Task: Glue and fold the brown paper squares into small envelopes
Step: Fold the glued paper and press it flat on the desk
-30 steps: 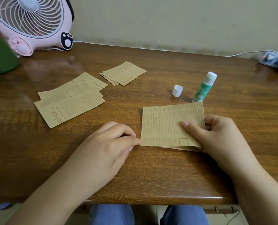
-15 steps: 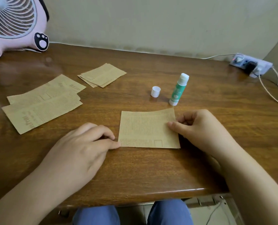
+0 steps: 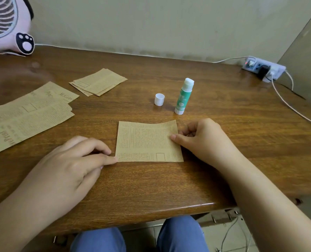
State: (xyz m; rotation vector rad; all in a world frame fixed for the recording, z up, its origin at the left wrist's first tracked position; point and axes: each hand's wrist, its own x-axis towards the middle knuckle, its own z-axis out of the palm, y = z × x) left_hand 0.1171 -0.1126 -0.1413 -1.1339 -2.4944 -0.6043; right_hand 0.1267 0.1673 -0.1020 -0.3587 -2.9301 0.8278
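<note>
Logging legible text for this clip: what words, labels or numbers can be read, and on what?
"Print", preceded by letters I cannot make out: large heading on the nearest sheet of the left paper pile.
"W.Gray", roughly: heading on the sheet behind it, blurred.
Paper square between the hands: columns of print, too small to read.
Far stack of papers: print too small.
Glue stick: green label, blurred, unreadable.
White cap: none.

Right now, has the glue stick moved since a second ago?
No. The glue stick stands upright just right of the cap, same gap as before, behind the paper's far right corner.
</note>
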